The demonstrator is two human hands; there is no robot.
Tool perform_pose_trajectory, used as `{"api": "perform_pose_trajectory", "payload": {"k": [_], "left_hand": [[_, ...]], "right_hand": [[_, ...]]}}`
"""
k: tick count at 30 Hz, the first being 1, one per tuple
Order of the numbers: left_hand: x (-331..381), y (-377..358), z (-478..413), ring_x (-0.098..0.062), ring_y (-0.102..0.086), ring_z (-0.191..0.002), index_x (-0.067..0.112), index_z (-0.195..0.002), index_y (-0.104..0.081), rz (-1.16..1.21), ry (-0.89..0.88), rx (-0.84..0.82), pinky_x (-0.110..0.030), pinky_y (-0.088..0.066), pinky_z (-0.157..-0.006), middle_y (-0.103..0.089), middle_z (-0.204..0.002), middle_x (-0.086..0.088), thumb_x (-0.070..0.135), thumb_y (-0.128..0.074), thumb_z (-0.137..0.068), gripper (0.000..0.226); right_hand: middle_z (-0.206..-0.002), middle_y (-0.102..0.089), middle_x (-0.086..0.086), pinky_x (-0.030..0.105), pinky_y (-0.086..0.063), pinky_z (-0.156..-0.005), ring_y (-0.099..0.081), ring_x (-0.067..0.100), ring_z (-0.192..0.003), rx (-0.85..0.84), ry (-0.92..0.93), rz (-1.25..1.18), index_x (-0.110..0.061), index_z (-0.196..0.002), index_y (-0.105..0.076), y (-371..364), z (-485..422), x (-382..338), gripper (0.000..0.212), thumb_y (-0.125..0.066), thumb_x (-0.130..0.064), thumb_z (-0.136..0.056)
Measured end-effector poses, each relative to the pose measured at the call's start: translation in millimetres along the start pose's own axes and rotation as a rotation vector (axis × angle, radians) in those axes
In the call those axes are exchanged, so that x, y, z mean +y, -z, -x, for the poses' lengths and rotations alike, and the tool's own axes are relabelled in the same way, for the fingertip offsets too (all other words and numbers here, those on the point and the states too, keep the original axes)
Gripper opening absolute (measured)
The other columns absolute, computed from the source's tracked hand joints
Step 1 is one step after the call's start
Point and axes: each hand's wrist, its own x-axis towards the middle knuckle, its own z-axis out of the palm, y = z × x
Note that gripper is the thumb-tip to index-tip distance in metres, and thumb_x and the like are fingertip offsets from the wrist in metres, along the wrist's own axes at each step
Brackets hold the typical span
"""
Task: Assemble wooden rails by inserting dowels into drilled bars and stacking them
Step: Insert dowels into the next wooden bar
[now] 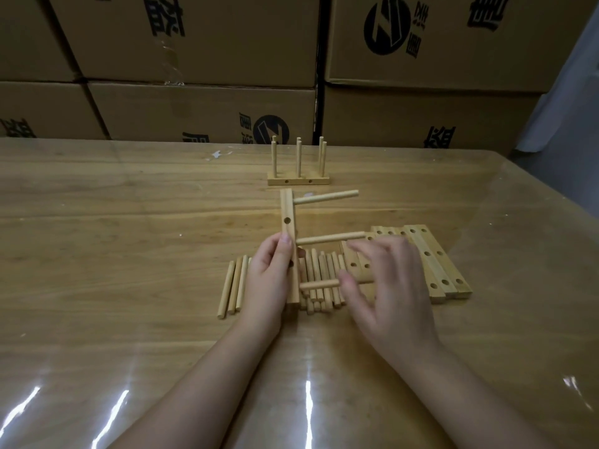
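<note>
Partly hidden
We lose the lower half of the held bar [287,209] behind the left hand [269,273]; the blurred right hand [389,286] covers some flat bars [434,264].

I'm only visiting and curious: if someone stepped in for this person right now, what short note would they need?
The left hand grips an upright drilled bar carrying three dowels; the right hand is open, thumb at the lowest dowel.
Loose dowels and spare bars lie on the table.
Done: one assembly at the back.
Left: seat this dowel, build the rest, stack them.
</note>
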Motion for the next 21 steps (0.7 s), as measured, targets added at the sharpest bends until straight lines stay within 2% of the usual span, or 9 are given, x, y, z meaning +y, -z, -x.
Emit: {"api": "perform_pose_trajectory", "payload": {"k": [3, 6, 9, 12, 13, 16, 21], "left_hand": [[4.2, 0.9, -3.0, -0.011, -0.064, -0.066, 0.012, -0.098, -0.063, 0.169, 0.076, 0.004, -0.026, -0.052, -0.055, -0.067, -0.077, 0.000, 0.029, -0.051, -0.094, 0.021], [6.3, 2.1, -5.5, -0.017, -0.069, -0.076, 0.010, -0.099, -0.061, 0.336, 0.102, -0.052, -0.030, -0.057, -0.057, -0.068, -0.086, -0.005, 0.024, -0.059, -0.085, 0.019], [4.5, 3.9, -5.4, -0.032, -0.069, -0.094, 0.009, -0.100, -0.057, 0.482, 0.126, -0.160, -0.034, -0.058, -0.071, -0.068, -0.093, -0.010, 0.013, -0.066, -0.079, 0.023], [1.6, 3.0, -5.1, -0.035, -0.067, -0.100, 0.009, -0.100, -0.057, 0.550, 0.153, -0.207, -0.037, -0.057, -0.076, -0.068, -0.097, -0.014, 0.010, -0.071, -0.073, 0.030], [1.1, 2.6, -5.5, -0.034, -0.067, -0.100, 0.008, -0.099, -0.058, 0.554, 0.161, -0.201, -0.037, -0.057, -0.076, -0.069, -0.098, -0.015, 0.010, -0.072, -0.070, 0.032], [0.0, 2.1, -7.8, -0.029, -0.068, -0.099, 0.004, -0.099, -0.059, 0.538, 0.177, -0.168, -0.034, -0.057, -0.074, -0.069, -0.101, -0.017, 0.008, -0.070, -0.075, 0.027], [-1.3, 1.7, -9.7, -0.029, -0.069, -0.099, 0.005, -0.107, -0.059, 0.526, 0.183, -0.166, -0.031, -0.057, -0.074, -0.072, -0.104, -0.015, 0.017, -0.062, -0.080, 0.030]], "right_hand": [[-0.101, -0.043, -0.006, 0.019, -0.044, -0.073, -0.048, 0.008, -0.087, 0.019, -0.337, -0.320, -0.019, -0.122, -0.046, -1.6, 2.7, 2.5, 0.039, -0.044, -0.041, -0.091], [-0.090, -0.053, -0.005, 0.025, -0.046, -0.063, -0.052, 0.002, -0.071, -0.072, -0.636, -0.654, -0.038, -0.110, -0.046, -4.7, 3.2, 5.9, 0.029, -0.038, -0.057, -0.089], [-0.086, -0.061, -0.004, 0.028, -0.050, -0.062, -0.058, 0.005, -0.071, -0.161, -0.638, -0.728, -0.042, -0.102, -0.051, -6.0, 2.1, 10.7, 0.030, -0.043, -0.059, -0.078], [-0.087, -0.064, -0.008, 0.027, -0.054, -0.064, -0.062, 0.007, -0.077, -0.211, -0.605, -0.684, -0.044, -0.097, -0.054, -8.9, 2.7, 10.7, 0.019, -0.055, -0.051, -0.079], [-0.087, -0.064, -0.008, 0.028, -0.055, -0.065, -0.062, 0.008, -0.079, -0.204, -0.604, -0.683, -0.043, -0.095, -0.055, -9.7, 2.4, 11.3, 0.013, -0.060, -0.041, -0.083], [-0.088, -0.065, -0.005, 0.026, -0.055, -0.064, -0.064, 0.012, -0.079, -0.140, -0.637, -0.734, -0.037, -0.094, -0.059, -10.1, 0.8, 17.1, 0.019, -0.063, -0.020, -0.086], [-0.090, -0.069, -0.007, 0.016, -0.051, -0.059, -0.065, 0.003, -0.080, -0.019, -0.692, -0.804, -0.031, -0.096, -0.064, -6.1, -2.4, 30.2, 0.015, -0.061, -0.021, -0.087]]}}
